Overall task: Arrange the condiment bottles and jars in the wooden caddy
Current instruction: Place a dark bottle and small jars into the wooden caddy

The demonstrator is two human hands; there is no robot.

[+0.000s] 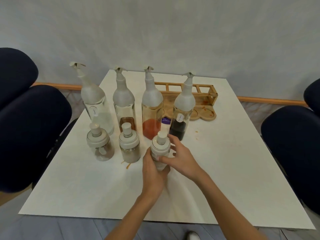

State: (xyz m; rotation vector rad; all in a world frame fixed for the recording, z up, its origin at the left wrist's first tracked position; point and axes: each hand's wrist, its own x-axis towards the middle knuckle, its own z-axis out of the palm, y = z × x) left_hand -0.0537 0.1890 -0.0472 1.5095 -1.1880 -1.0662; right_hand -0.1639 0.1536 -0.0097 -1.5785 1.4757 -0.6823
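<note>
A small white-lidded jar (160, 147) stands at the table's middle, gripped from the left by my left hand (153, 172) and from the right by my right hand (180, 157). Two more small jars, one with brown powder (101, 144) and one with pale powder (129, 144), stand to its left. Behind them four tall glass bottles stand in a row: a clear one (95, 103), an amber-bottomed one (123, 104), one with red sauce (152, 108) and one with dark sauce (182, 111). The wooden caddy (206, 101) lies at the back right, holding nothing.
The white table (225, 170) carries small brown stains near the jars (127, 165) and right of the dark bottle. Dark blue chairs stand at the left (31, 132) and right (292, 149). A purple label (165, 120) lies by the caddy.
</note>
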